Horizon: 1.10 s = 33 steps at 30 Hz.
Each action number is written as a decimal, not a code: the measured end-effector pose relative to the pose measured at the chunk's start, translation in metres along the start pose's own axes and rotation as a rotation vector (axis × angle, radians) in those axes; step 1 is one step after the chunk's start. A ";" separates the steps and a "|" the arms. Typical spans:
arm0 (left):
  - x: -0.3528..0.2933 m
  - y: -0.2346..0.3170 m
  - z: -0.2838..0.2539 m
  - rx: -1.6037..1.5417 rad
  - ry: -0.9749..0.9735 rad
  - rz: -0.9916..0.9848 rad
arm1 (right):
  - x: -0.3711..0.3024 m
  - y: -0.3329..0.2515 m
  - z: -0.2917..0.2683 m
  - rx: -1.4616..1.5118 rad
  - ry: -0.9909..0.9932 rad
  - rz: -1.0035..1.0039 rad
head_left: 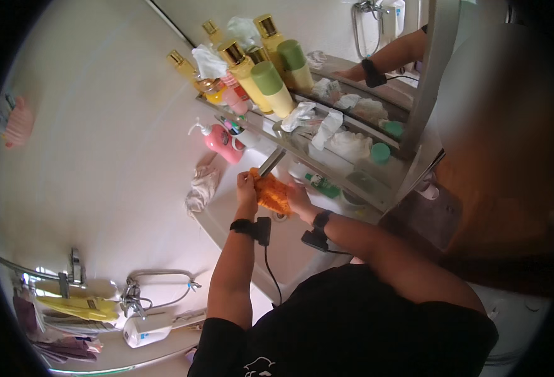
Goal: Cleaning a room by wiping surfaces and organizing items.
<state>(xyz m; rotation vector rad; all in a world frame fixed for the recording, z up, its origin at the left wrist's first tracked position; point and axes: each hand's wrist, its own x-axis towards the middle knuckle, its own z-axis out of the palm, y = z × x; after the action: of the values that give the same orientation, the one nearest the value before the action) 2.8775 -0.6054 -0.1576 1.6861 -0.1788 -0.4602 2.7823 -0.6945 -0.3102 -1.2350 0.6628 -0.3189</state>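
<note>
Both my hands hold an orange cloth (272, 193) over a white washbasin (227, 217), just under a chrome tap (271, 163). My left hand (247, 188) grips the cloth's left edge near the tap's spout. My right hand (298, 200) grips its right side. Each wrist wears a black band with a small device and a cable.
A glass shelf (302, 151) above the basin carries yellow and green bottles (267, 88), crumpled tissues and small jars. A pink pump bottle (219, 141) and a rumpled rag (201, 187) sit at the basin's left. A mirror (377, 56) stands behind. A shower mixer (135, 298) and towel rail lie lower left.
</note>
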 end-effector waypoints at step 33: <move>0.012 -0.007 -0.099 1.150 -0.364 0.159 | -0.005 -0.086 0.027 0.097 -0.138 -0.038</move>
<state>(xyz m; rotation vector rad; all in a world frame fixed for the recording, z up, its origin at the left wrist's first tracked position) 2.9268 -0.5188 -0.1567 2.6516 -0.9828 -0.5880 2.8059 -0.6979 -0.2225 -1.1668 0.5007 -0.2913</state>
